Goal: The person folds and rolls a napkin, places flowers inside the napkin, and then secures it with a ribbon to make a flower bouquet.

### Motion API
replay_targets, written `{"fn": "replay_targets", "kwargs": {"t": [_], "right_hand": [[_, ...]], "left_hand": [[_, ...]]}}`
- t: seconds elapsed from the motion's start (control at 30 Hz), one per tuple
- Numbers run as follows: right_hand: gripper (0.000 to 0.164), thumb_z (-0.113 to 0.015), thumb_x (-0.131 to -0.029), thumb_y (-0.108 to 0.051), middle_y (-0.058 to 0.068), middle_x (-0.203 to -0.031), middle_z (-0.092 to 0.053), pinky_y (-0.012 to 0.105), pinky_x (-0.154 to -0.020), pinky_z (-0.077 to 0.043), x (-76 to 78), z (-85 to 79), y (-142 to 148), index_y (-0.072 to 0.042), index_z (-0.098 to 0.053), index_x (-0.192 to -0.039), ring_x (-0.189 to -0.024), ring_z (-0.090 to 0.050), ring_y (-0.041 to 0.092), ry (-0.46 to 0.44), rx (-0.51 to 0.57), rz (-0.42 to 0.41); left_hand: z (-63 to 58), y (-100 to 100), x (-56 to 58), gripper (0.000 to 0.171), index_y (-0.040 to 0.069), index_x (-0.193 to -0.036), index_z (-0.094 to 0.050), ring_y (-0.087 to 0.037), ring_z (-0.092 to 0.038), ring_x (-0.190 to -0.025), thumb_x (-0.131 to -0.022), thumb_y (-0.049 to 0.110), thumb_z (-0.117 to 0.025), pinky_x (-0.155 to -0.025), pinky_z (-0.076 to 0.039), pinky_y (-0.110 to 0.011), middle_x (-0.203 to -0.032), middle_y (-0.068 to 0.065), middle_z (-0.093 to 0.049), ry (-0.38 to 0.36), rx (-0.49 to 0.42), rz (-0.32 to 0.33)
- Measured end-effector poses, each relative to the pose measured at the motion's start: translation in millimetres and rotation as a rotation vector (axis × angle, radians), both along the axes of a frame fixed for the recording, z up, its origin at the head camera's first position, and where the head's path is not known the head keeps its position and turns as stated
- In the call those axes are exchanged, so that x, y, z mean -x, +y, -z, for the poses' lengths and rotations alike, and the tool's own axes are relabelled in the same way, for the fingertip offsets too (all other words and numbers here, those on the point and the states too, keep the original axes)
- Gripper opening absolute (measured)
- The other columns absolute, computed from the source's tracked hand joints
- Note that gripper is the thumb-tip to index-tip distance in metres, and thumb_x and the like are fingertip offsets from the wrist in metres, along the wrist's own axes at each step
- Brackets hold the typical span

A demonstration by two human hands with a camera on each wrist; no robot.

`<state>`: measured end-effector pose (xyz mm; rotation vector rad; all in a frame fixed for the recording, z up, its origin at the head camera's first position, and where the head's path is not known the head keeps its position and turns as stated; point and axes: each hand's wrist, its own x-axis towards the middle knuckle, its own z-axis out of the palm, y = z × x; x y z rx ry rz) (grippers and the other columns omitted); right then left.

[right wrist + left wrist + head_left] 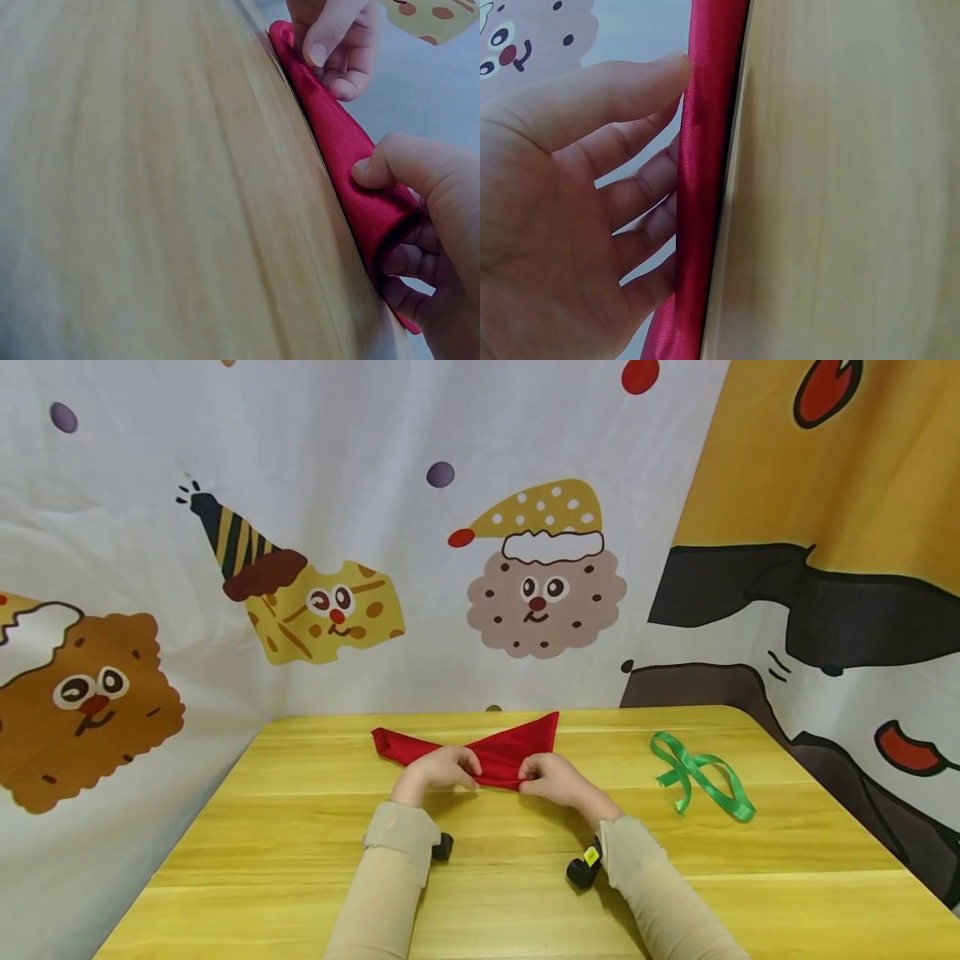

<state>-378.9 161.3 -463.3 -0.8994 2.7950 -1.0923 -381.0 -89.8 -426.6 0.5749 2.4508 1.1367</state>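
A shiny red cloth [517,752] lies toward the back of the wooden table, its near edge folded or rolled into a narrow band. Two pointed ends spread away to the left and right. My left hand [442,767] holds that edge left of the middle; in the left wrist view its thumb and curled fingers [641,187] meet the cloth, fingertips hidden. At the right part of the edge, my right hand [553,779] pinches the cloth [375,217], thumb [375,166] on top and fingers tucked under the open end of the roll.
A green ribbon [693,768] lies loosely looped on the table [510,893], right of the cloth. Behind the table hangs a white curtain [420,410] printed with cartoon figures. Each wrist carries a small black camera [583,870].
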Motion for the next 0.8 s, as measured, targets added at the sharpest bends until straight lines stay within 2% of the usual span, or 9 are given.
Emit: {"fn": "replay_targets", "kwargs": {"t": [0.17,0.33,0.47,0.6,0.67,0.8], "right_hand": [[0.005,-0.07,-0.081,-0.009,-0.005,-0.075,-0.058,0.027,-0.066,-0.043,0.6,-0.4,2,-0.01,-0.065,-0.081,-0.069,-0.049,0.011,-0.047,0.047,0.006],[0.004,-0.069,-0.082,-0.012,-0.005,-0.076,-0.059,0.026,-0.067,-0.043,1.3,1.7,3,-0.01,-0.066,-0.083,-0.071,-0.051,0.011,-0.104,0.078,0.001],[0.006,-0.069,-0.082,-0.012,-0.003,-0.08,-0.06,0.027,-0.069,-0.043,2.0,3.3,4,-0.008,-0.066,-0.085,-0.075,-0.051,0.013,-0.135,0.096,0.014],[0.008,-0.069,-0.082,-0.011,-0.001,-0.086,-0.058,0.027,-0.071,-0.043,1.2,3.9,7,-0.006,-0.064,-0.087,-0.079,-0.049,0.013,-0.117,0.122,0.008],[0.008,-0.068,-0.083,-0.007,0.001,-0.087,-0.057,0.028,-0.072,-0.042,-7.2,-6.2,5,-0.003,-0.064,-0.088,-0.08,-0.048,0.015,-0.119,0.13,0.002],[0.007,-0.067,-0.084,-0.007,0.001,-0.087,-0.056,0.029,-0.07,-0.041,-7.2,-9.1,4,-0.003,-0.064,-0.088,-0.08,-0.048,0.016,-0.139,0.146,-0.002]], "left_hand": [[-1.4,2,0.4,0.03,0.003,-0.106,-0.057,-0.02,-0.051,-0.093,-0.083,0.005,-0.075,-0.08,-0.044,-0.033,-0.103,-0.007,-0.056,-0.005,0.003,-0.001],[0.8,6,0.4,0.03,0.008,-0.108,-0.062,-0.021,-0.051,-0.096,-0.082,0.009,-0.077,-0.084,-0.044,-0.036,-0.104,-0.006,-0.056,0.038,0.071,-0.006],[-0.8,10,-0.8,0.029,0.011,-0.103,-0.063,-0.02,-0.052,-0.091,-0.079,0.012,-0.08,-0.082,-0.045,-0.035,-0.101,-0.003,-0.057,0.065,0.126,-0.019],[-5.5,13,-3.6,0.03,0.008,-0.101,-0.063,-0.019,-0.051,-0.08,-0.077,0.008,-0.081,-0.074,-0.044,-0.033,-0.091,-0.005,-0.058,0.058,0.165,-0.049],[-7.7,13,-5.0,0.029,0.006,-0.1,-0.062,-0.019,-0.051,-0.075,-0.078,0.006,-0.08,-0.071,-0.044,-0.032,-0.086,-0.005,-0.057,0.059,0.188,-0.059],[-10.1,9,-3.9,0.024,0.005,-0.099,-0.061,-0.018,-0.05,-0.073,-0.081,0.003,-0.076,-0.07,-0.044,-0.032,-0.085,-0.004,-0.056,0.031,0.197,-0.074]]}}
